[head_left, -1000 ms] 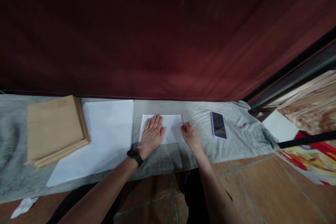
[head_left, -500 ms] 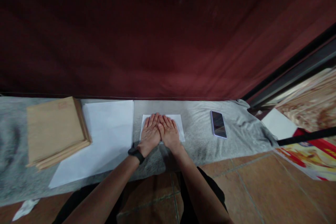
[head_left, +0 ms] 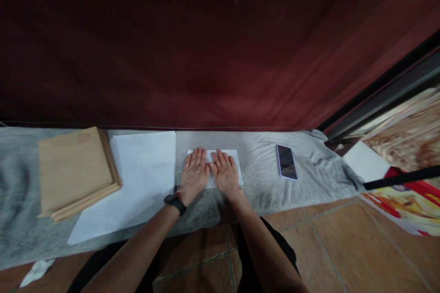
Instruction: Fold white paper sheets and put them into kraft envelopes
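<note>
A small white sheet of paper [head_left: 211,181], perhaps folded, lies on the grey cloth in front of me. My left hand [head_left: 194,175] rests flat on its left part, fingers stretched out and pointing away. On the right part lies my right hand [head_left: 225,174], also flat with its fingers a little spread. The two thumbs almost meet at the middle, and a strip of paper shows between the hands. A dark watch [head_left: 175,203] is on my left wrist. Most of the sheet is hidden under the palms.
Larger white sheets [head_left: 147,169] lie to the left, partly under a stack of brown envelopes [head_left: 74,169]. A phone [head_left: 287,162] rests on the grey cloth [head_left: 256,192] at right. Behind stands a dark red surface [head_left: 220,64]. A colourful box [head_left: 409,201] sits at far right.
My hands have slid apart: the left moved left and the right slightly right. Before, their fingers were together at the middle; now paper shows between them.
</note>
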Demonstrator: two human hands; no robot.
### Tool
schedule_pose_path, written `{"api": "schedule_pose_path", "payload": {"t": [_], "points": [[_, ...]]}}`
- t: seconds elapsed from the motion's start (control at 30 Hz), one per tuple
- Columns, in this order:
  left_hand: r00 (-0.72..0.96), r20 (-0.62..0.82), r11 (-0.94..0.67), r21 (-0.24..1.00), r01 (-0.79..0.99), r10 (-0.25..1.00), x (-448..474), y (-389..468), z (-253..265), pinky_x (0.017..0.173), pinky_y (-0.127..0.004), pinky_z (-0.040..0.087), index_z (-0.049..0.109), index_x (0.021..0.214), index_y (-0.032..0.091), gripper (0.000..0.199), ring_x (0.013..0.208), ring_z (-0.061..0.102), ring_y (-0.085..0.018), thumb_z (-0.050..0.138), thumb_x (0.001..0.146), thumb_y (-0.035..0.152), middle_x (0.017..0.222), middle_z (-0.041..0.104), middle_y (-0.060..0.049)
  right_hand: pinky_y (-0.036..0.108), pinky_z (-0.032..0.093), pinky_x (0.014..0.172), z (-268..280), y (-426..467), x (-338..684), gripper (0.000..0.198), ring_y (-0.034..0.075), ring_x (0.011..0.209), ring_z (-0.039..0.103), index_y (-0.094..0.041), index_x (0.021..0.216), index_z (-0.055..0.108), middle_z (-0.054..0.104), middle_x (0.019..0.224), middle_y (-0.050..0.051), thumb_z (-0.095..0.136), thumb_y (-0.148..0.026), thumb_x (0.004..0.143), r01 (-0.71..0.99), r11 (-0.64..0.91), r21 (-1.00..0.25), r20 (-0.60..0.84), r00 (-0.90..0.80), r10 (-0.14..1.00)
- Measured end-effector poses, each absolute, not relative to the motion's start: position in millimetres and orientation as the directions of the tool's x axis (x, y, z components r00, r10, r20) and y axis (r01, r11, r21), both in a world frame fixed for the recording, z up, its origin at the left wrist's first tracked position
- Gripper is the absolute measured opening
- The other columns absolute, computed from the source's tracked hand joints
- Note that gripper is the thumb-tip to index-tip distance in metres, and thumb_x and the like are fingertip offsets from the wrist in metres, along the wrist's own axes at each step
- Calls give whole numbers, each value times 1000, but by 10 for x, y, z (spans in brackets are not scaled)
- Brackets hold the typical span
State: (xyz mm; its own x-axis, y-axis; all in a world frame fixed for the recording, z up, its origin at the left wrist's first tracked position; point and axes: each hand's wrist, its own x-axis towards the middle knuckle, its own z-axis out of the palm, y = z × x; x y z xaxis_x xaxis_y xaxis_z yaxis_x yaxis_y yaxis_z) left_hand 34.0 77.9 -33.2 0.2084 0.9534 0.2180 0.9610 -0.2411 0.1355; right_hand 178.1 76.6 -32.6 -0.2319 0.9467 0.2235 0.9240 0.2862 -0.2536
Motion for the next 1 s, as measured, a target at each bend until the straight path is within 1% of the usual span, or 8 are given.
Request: {"api": "schedule_pose_path", "payload": {"t": [0.13, 0.33, 0.53, 0.6, 0.7, 0.8, 0.9, 1.0], "points": [[179, 243, -213, 122, 969, 953, 312, 748, -336, 127, -47, 16, 39, 151, -1, 61, 153, 27, -29, 28, 100, 29, 161, 35, -21, 49, 28, 121, -395, 790, 1907, 51, 28, 147, 38, -20, 154, 42, 40, 160, 10, 36, -41, 108, 942, 259, -214, 248, -204, 947], [123, 284, -172, 154, 973, 951, 306, 705, -385, 126, -47, 18, 37, 152, -1, 62, 153, 27, -30, 31, 101, 32, 162, 32, -21, 49, 26, 121, -436, 776, 2171, 55, 29, 148, 37, -16, 156, 39, 40, 160, 13, 38, -43, 107, 963, 205, -173, 262, -155, 952], [109, 294, -165, 173, 971, 950, 278, 648, -389, 125, -50, 20, 35, 153, -2, 65, 153, 25, -33, 34, 101, 38, 161, 32, -22, 51, 25, 121, -402, 717, 2431, 59, 32, 147, 36, -8, 154, 38, 40, 159, 19, 40, -41, 106, 978, 138, -158, 251, -96, 963], [102, 288, -160, 187, 969, 952, 275, 632, -380, 125, -50, 20, 34, 153, -2, 66, 153, 24, -33, 35, 101, 39, 161, 32, -23, 51, 28, 119, -364, 702, 2499, 57, 33, 144, 39, -8, 152, 42, 44, 156, 19, 43, -40, 104, 979, 107, -175, 250, -61, 966], [94, 282, -157, 213, 964, 955, 278, 618, -368, 126, -50, 19, 33, 154, 0, 67, 154, 23, -32, 35, 101, 40, 162, 32, -22, 46, 40, 109, -289, 689, 2560, 45, 31, 130, 53, -13, 140, 56, 58, 142, 18, 46, -33, 101, 967, 66, -245, 247, -4, 969], [94, 278, -159, 222, 962, 956, 283, 618, -362, 126, -50, 18, 34, 154, 0, 67, 154, 23, -32, 34, 101, 41, 162, 31, -22, 35, 49, 92, -222, 683, 2572, 36, 25, 105, 65, -16, 128, 63, 68, 119, 15, 47, -27, 98, 934, 10, -356, 187, 61, 980], [89, 272, -153, 222, 963, 958, 287, 623, -354, 126, -50, 17, 35, 154, -1, 67, 154, 24, -32, 34, 101, 41, 162, 31, -22, 29, 49, 79, -186, 690, 2569, 28, 22, 90, 67, -18, 117, 66, 71, 102, 11, 53, -27, 94, 878, -77, -473, 85, 132, 988], [93, 271, -155, 217, 964, 958, 291, 624, -341, 126, -50, 18, 36, 153, -2, 67, 154, 24, -33, 34, 101, 40, 162, 32, -23, 26, 45, 69, -180, 721, 2578, 18, 19, 77, 64, -20, 100, 67, 69, 83, 3, 60, -28, 85, 725, -123, -678, 11, 177, 984]]}}
